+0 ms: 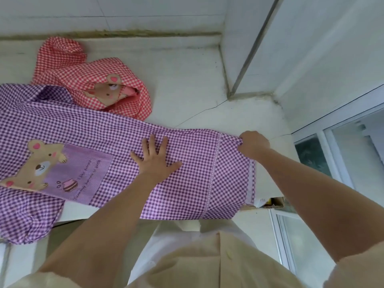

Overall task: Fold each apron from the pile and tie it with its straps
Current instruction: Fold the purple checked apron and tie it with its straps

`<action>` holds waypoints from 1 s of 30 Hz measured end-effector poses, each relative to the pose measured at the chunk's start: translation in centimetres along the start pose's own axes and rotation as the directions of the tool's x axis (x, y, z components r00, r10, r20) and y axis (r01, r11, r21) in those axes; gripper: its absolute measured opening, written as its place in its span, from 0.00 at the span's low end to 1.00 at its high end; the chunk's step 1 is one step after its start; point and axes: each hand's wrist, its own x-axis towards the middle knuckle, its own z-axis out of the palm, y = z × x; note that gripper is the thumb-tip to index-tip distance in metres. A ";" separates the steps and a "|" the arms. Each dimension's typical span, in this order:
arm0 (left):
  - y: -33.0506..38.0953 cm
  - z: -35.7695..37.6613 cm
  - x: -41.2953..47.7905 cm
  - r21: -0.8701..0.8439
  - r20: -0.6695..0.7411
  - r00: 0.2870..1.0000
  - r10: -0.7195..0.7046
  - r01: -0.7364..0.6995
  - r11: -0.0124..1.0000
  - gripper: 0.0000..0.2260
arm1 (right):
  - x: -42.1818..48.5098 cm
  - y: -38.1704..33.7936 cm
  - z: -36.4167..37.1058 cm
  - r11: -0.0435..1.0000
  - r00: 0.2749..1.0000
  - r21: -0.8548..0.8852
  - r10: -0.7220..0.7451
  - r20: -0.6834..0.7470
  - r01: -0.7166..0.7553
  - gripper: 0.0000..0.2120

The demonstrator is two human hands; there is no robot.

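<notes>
the purple checked apron (116, 129) lay spread lengthwise across the white bench (187, 80), its front facing up. one end hung over the near edge at the left, and the hem end reached toward the right. a lilac pocket (83, 173) with a brown bear and some small lettering sat on the left part of the cloth.

the left hand (154, 161) was laid flat on the middle of the apron, palm down, fingers straight and fanned apart, pressing the fabric against the bench. the right hand (253, 145) was at the far right corner of the hem, fingers curled in and bunching the edge of the cloth in a tight grip; that corner was gathered into small folds under the knuckles.

behind the purple one, nearer the wall, a red checked apron (68, 73) sat crumpled in a heap on the same bench, a bear patch showing among its folds, its near side touching or tucked under the purple cloth's far edge. a window frame (332, 129) stood off to the right. the person wore a cream shirt (207, 262).
</notes>
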 end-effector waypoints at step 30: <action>11.2 3.3 -0.7 -0.133 -0.322 0.939 0.118 -0.168 0.977 0.33 | 3.9 8.5 2.2 0.886 0.853 -0.117 -0.464 -0.239 0.449 0.34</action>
